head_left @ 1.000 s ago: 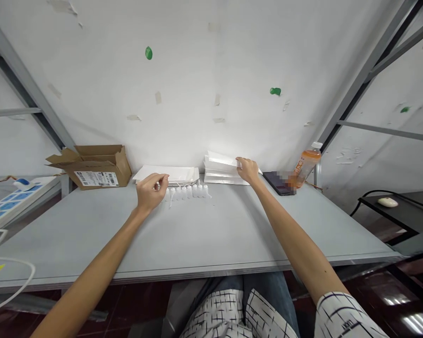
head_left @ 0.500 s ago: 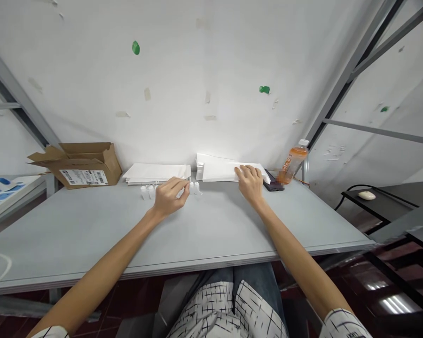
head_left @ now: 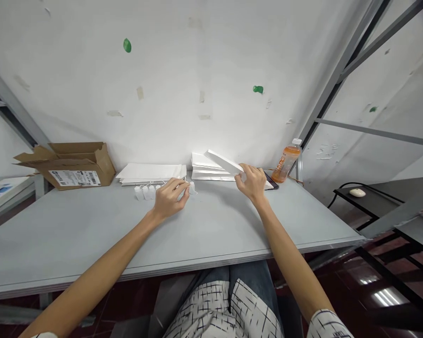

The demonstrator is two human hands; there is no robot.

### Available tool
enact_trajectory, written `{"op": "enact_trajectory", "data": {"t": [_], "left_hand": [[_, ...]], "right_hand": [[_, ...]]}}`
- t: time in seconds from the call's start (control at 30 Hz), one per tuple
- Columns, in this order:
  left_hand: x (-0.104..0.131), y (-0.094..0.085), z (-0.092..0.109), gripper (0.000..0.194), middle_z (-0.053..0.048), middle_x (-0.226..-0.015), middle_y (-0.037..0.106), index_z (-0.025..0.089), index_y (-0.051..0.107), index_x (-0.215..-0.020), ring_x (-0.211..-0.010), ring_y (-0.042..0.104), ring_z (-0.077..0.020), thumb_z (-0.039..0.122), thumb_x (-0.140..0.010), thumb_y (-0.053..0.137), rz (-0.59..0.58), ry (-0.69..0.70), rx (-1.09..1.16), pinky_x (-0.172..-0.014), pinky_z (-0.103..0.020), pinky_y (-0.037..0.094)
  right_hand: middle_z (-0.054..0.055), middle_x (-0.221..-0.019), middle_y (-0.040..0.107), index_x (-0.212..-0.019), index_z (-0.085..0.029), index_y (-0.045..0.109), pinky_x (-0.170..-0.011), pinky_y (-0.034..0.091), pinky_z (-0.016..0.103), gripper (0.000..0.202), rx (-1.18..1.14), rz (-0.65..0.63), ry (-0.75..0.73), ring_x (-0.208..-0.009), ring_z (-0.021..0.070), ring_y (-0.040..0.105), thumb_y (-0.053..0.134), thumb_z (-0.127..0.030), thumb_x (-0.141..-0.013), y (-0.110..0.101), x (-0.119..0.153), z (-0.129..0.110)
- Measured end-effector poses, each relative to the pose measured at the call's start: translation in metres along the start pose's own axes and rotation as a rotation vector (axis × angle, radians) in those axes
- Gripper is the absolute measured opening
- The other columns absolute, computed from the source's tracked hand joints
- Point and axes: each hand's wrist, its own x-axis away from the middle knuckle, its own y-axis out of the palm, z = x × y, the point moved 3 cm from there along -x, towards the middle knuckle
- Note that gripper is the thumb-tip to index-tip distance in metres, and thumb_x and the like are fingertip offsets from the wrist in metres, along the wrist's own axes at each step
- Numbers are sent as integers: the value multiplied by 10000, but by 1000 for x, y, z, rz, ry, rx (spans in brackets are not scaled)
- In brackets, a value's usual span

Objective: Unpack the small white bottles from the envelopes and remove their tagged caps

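Head view: right hand (head_left: 253,180) pinches the top white sheet (head_left: 223,161), tilting it off the stack (head_left: 207,172) at the worktop (head_left: 211,230) far edge. Left hand (head_left: 169,199) closes its fingers on 1 small white piece (head_left: 191,188) in the row (head_left: 144,192), just beside.

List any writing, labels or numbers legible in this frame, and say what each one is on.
Nothing can be read here.
Cardboard box: a white shipping label with barcodes and print, too small to read.
Orange drink bottle: a label with vertical lettering, too blurred to read.
White paper stacks, the small white pieces by the left hand, and the white piece lifted by the right hand: no print visible.
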Motion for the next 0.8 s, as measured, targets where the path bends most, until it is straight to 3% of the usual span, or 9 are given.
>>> {"op": "enact_trajectory", "data": {"t": [0.1, 0.2, 0.3, 0.37, 0.57, 0.8], "left_hand": [[-1, 0, 2, 171, -33, -828, 680, 213, 651, -967, -748, 618, -161, 138, -853, 547, -20, -20, 10, -656, -268, 484], [-4, -3, 5, 259, -66, -932, 674, 224, 626, -1111, -833, 631, -193, 215, -855, 586, -17, -26, 1, -697, -302, 507], [-7, -7, 9, 548, -138, -1190, 607, 239, 518, -1314, -1076, 596, -282, 400, -813, 670, -44, -2, 2, -846, -409, 509], [-8, -7, 13, 732, -169, -1365, 502, 261, 433, -1403, -1230, 509, -345, 518, -769, 695, -122, 34, 20, -955, -499, 451], [-11, -3, 24, 795, -156, -1523, 357, 285, 442, -1409, -1387, 332, -394, 609, -730, 699, -333, 152, 75, -1079, -596, 299], [-10, -1, 28, 858, -160, -1540, 335, 234, 394, -1452, -1422, 279, -374, 675, -756, 631, -497, 216, 136, -1121, -621, 228]], "right_hand": [[66, -852, 689, -1009, -181, 687, -713, 396, 307, 354, -202, -116, 63, -791, 241, 591, 496, -273, -726, -3, -4, 7], [6, -707, 586, -770, -176, 642, -626, 352, 269, 206, -509, -328, 47, -686, 181, 521, 478, -264, -682, -4, -6, 6], [-27, -598, 409, -584, -177, 485, -553, 261, 259, 119, -726, -554, 24, -591, 122, 372, 467, -253, -675, -6, -4, -3], [-38, -579, 352, -552, -180, 434, -533, 227, 258, 145, -825, -709, 26, -566, 104, 311, 485, -243, -672, -5, 0, -11], [-22, -591, 496, -599, -156, 596, -518, 297, 245, 137, -1008, -1138, 85, -554, 111, 425, 598, -265, -682, 5, 16, -21], [-17, -572, 565, -633, -152, 669, -517, 362, 238, 124, -1031, -1274, 166, -526, 110, 470, 627, -263, -669, 15, 22, -18]]}}
